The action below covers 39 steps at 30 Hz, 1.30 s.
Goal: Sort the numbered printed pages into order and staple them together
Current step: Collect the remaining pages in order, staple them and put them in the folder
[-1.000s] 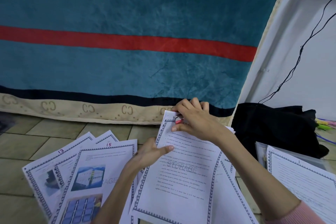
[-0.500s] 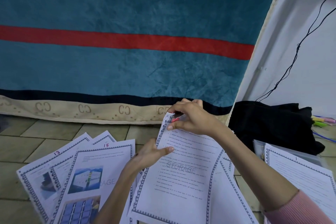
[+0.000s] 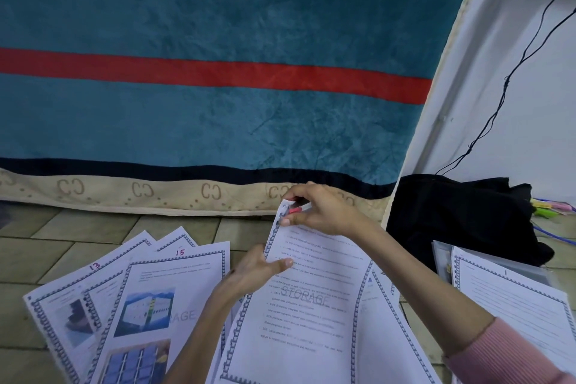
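A wide teal blanket [image 3: 218, 9] with a red stripe and a beige lettered hem hangs down to the tiled floor [image 3: 46, 252], filling most of the view. To its right a white wall [image 3: 530, 118] carries a thin black cable [image 3: 511, 72], and a heap of black cloth [image 3: 461, 215] lies at its foot. Printed pages with patterned borders are fanned out over the floor: pages marked 13 [image 3: 62, 315] and 15 [image 3: 162, 305] on the left, one marked 1 [image 3: 514, 305] on the right near some coloured pens [image 3: 548, 207]. In the middle, a text page watermarked STORAGE [image 3: 305, 321] is lifted at its top end. The right hand [image 3: 324, 212], its fingers curled, pinches that page's top left corner together with a small red item [image 3: 294, 210], too hidden to identify. The left hand [image 3: 258, 268] grips the page's left edge lower down, thumb lying on the front of the sheet.
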### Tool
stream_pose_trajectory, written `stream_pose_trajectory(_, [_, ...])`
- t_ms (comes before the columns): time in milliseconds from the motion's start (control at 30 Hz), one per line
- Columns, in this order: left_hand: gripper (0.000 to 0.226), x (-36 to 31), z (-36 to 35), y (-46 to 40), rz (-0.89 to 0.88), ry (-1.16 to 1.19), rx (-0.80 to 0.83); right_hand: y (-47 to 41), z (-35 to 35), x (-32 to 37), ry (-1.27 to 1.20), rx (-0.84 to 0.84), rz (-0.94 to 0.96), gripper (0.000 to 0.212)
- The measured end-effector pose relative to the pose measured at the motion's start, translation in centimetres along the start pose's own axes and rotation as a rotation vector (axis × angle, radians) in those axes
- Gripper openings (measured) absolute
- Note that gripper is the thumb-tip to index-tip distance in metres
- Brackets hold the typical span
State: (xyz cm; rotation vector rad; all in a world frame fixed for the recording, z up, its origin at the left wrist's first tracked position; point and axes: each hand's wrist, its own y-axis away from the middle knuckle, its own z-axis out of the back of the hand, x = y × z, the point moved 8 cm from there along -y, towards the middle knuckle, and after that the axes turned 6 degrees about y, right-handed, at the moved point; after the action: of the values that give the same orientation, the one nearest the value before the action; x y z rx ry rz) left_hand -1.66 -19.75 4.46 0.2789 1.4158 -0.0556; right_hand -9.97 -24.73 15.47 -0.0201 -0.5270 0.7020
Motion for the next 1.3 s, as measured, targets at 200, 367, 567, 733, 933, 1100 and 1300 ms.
stream_pose_trajectory(200, [0.014,0.7,-0.5,-0.5,0.044,0.024,0.042,0.8,-0.3,-2.3,-0.291,0.054,-0.090,0.037])
stream_pose_trajectory(367, [0.015,1.2,-1.1,-1.2,0.060,-0.007,0.064,1.1,-0.6,-3.2,-0.289,0.097,-0.093,0.061])
stream_pose_trajectory(567, [0.016,1.5,-1.4,-1.2,0.064,0.059,0.092,1.5,0.6,-2.9,0.022,-0.142,0.085,0.033])
stream_pose_trajectory(733, [0.021,2.4,-1.6,-1.3,0.097,0.118,0.112,2.1,0.5,-3.1,0.413,-0.307,0.189,0.022])
stream_pose_trajectory(933, [0.025,4.6,-2.3,-1.6,0.182,0.145,0.178,2.7,-1.9,-4.4,0.462,-0.229,0.147,0.018])
stream_pose_trajectory(1100, [0.056,4.7,-1.6,-3.4,0.117,0.172,-0.038,3.7,-3.5,-6.2,0.436,-0.163,0.082,0.018])
stream_pose_trajectory(1300, [0.012,2.7,-1.6,-5.1,-0.030,0.251,-0.351,4.7,-5.1,-7.9,0.464,-0.172,0.047,0.015])
